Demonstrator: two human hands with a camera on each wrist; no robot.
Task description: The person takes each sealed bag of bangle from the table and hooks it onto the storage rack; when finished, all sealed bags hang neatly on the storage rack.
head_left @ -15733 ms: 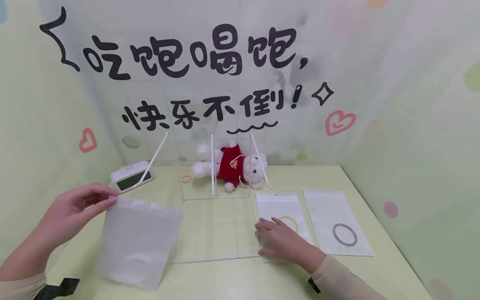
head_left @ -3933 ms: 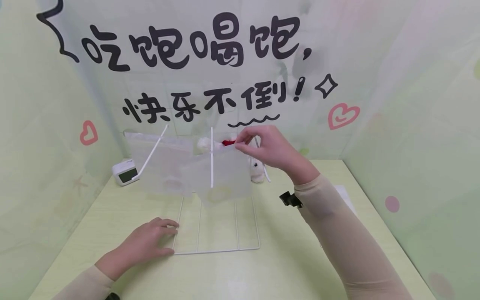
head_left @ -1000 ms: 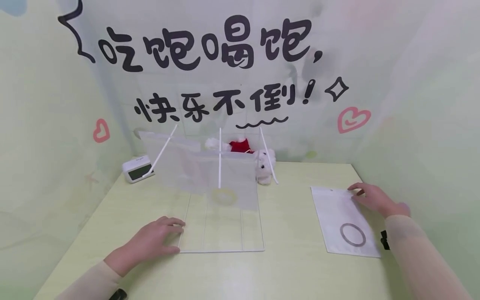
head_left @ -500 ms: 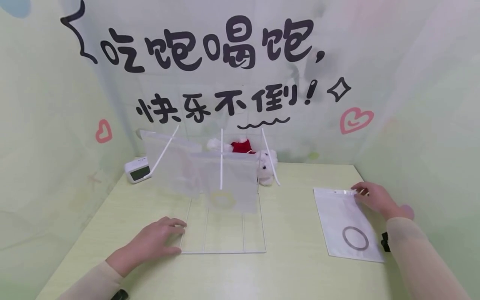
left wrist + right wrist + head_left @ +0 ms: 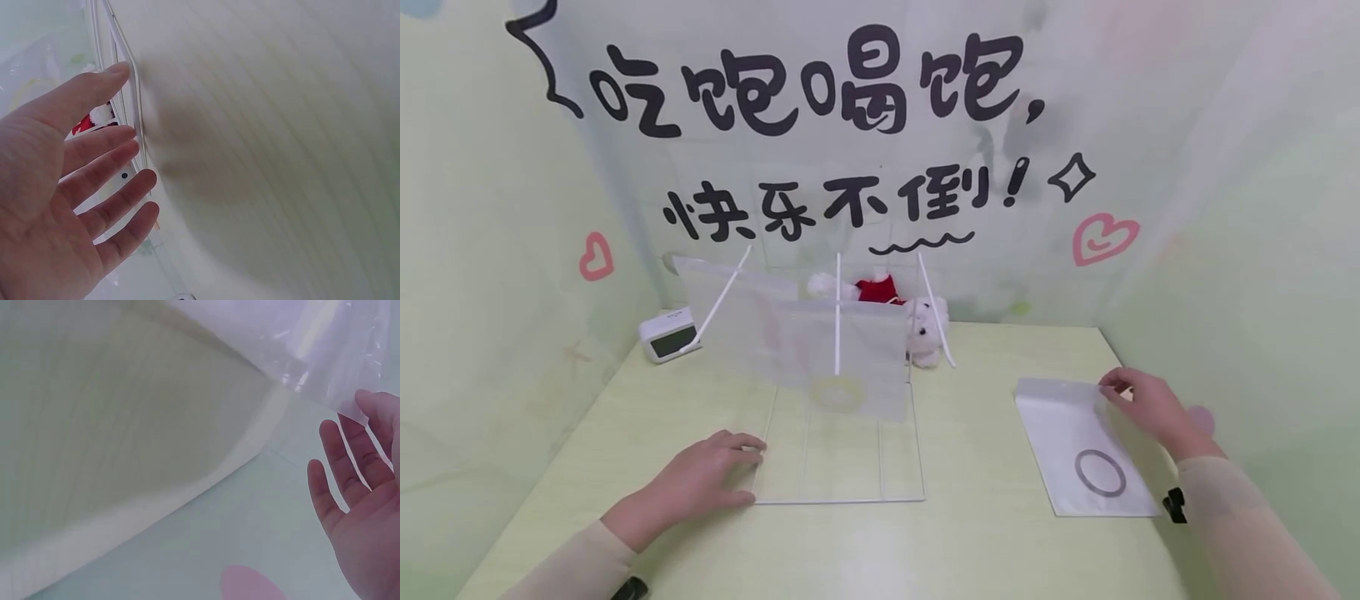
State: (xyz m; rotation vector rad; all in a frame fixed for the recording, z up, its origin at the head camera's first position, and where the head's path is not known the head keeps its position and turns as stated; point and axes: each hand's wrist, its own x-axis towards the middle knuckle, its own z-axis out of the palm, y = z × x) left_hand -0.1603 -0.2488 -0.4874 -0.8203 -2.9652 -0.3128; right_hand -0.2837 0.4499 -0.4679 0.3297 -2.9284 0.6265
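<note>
My right hand pinches the top right corner of a translucent plastic zip bag with a grey ring showing on it. The bag's top edge is raised; its lower part lies on the table. The right wrist view shows thumb and finger on the bag's corner. My left hand rests with fairly straight fingers at the left side of a white wire rack. Two similar bags hang at the rack's left and middle prongs; the middle bag shows a yellow ring.
Behind the rack lies a white plush toy in a red top. A white digital clock stands at the back left. The rack's right prong slants forward. Printed walls enclose the table at the back and sides.
Two bags have gone onto the rack's prongs, the middle one by my right hand. That hand has since moved right, gripped the grey-ring bag and lifted its top edge. My left hand stays put.
</note>
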